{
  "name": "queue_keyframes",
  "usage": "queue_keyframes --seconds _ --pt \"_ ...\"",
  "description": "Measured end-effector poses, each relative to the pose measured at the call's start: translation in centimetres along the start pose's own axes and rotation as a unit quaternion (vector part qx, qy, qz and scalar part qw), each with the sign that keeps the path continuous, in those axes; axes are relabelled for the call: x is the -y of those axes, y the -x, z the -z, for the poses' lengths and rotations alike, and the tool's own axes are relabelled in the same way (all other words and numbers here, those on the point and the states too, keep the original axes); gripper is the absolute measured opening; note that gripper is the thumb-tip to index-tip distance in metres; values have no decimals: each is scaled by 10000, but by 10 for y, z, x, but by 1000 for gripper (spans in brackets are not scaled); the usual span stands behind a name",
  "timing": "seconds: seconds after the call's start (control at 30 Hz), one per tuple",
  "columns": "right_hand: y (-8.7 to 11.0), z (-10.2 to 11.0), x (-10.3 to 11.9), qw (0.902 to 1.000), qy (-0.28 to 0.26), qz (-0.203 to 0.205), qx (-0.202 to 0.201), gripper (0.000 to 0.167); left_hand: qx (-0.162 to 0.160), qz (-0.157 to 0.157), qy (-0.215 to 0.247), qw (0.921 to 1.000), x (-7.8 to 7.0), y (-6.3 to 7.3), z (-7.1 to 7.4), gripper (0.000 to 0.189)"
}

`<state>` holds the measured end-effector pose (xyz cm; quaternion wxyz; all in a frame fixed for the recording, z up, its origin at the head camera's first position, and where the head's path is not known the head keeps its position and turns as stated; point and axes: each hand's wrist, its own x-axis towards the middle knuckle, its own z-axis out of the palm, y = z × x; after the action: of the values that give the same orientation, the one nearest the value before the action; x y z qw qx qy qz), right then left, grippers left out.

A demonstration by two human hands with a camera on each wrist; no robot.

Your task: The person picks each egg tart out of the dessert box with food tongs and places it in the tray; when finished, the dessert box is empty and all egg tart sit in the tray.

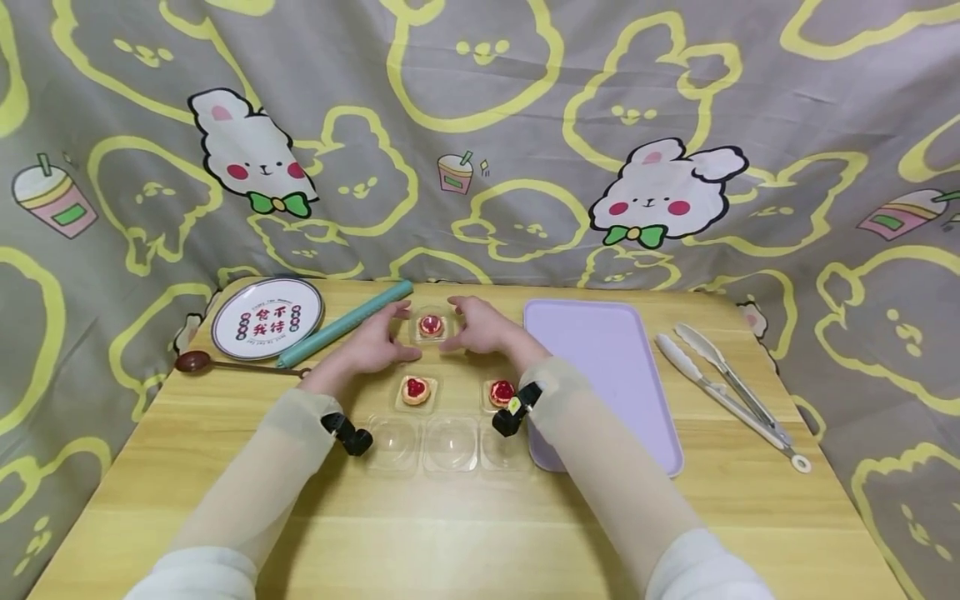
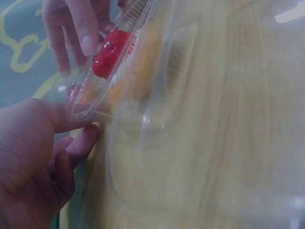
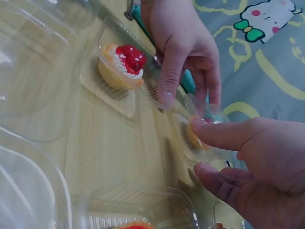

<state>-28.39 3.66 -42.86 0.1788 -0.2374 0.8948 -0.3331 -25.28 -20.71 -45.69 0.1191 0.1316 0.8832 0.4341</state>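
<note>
At the back middle of the table sits a small tart with red topping [image 1: 431, 326] in a clear plastic box. My left hand [image 1: 375, 342] is at its left side, thumb and fingers spread apart. On the right side, my right hand [image 1: 483, 325] faces it in the same way, its thumb [image 3: 207, 131] overlapping the box in the right wrist view. Nearer me, a second boxed tart [image 1: 416, 390] stands below the left hand. A third boxed tart [image 1: 501, 393] lies partly hidden behind the right wrist camera.
Clear plastic compartments [image 1: 450, 446] line the front middle. A purple tray [image 1: 592, 367] is at right, with tongs [image 1: 731, 392] beyond it. At left lie a white plate [image 1: 267, 318] with printed characters, a teal rolling pin [image 1: 345, 323] and a brown spoon [image 1: 193, 361]. A patterned curtain [image 1: 480, 150] hangs behind.
</note>
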Motion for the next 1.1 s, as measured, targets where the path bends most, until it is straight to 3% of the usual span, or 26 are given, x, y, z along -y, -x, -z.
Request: queue_keyframes --seconds 0.2,0.57,0.87,1.1 --pt "-9 -2 3 9996 252 -32 124 100 61 -69 111 9999 4 -8 -2 95" --pt "-14 -2 7 9995 120 -113 270 93 28 -99 733 9973 10 -12 -7 85" --pt "-17 0 7 9990 -145 -132 406 97 149 69 1478 9889 16 -14 -8 89" --pt "-19 0 4 9980 -340 -343 407 92 162 216 1922 9810 20 -15 -9 75"
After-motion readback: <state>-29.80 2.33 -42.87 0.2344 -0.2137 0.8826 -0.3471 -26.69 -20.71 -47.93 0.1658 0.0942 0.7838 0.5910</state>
